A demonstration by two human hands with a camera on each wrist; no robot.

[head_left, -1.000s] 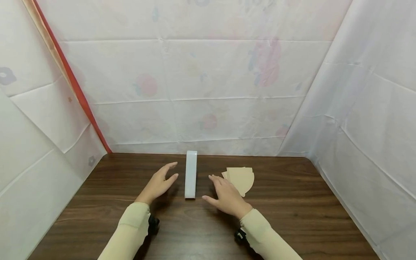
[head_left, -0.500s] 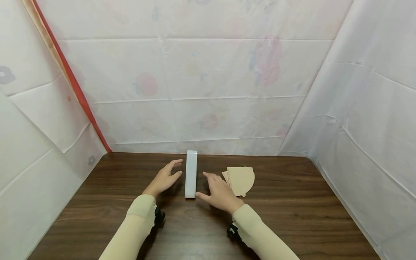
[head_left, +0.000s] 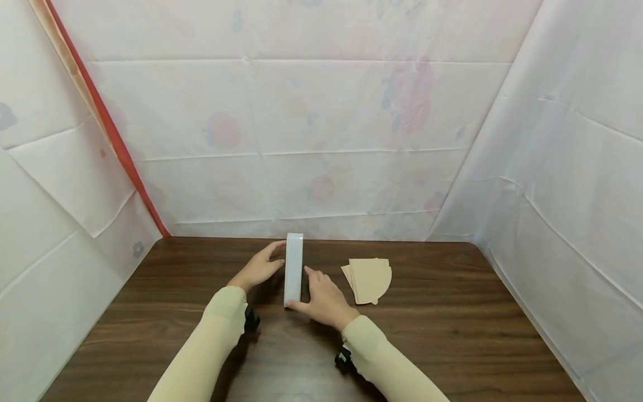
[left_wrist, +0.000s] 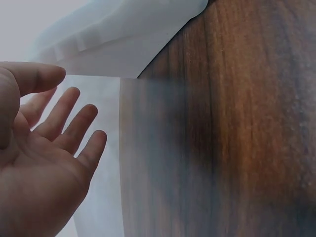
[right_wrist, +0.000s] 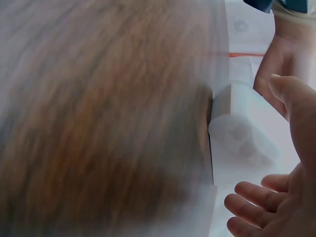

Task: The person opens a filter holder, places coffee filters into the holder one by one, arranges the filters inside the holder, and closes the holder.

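Note:
A long, narrow white box [head_left: 293,271] stands on the table between my two hands. My left hand [head_left: 255,271] is at its left side, fingers spread and loosely bent, with the index fingertip by the box's far end. In the left wrist view, nothing lies in the palm of the left hand [left_wrist: 44,163]. From the right, my right hand [head_left: 325,298] reaches to the box, its thumb overlapping the near end in the head view. The right wrist view has the right hand [right_wrist: 291,168] spread beside the white box [right_wrist: 252,116]; contact cannot be told.
Several tan, fan-shaped papers [head_left: 372,279], looking like cone coffee filters, lie overlapped right of the box. The dark wooden table [head_left: 452,324] ends at a white patterned cloth [head_left: 321,123] behind, with cloth on both sides too. A red strip [head_left: 120,151] runs down the left corner.
Both hands have come inward to the box: my left moved right and away from me, my right moved left. The box and tan papers stay in place.

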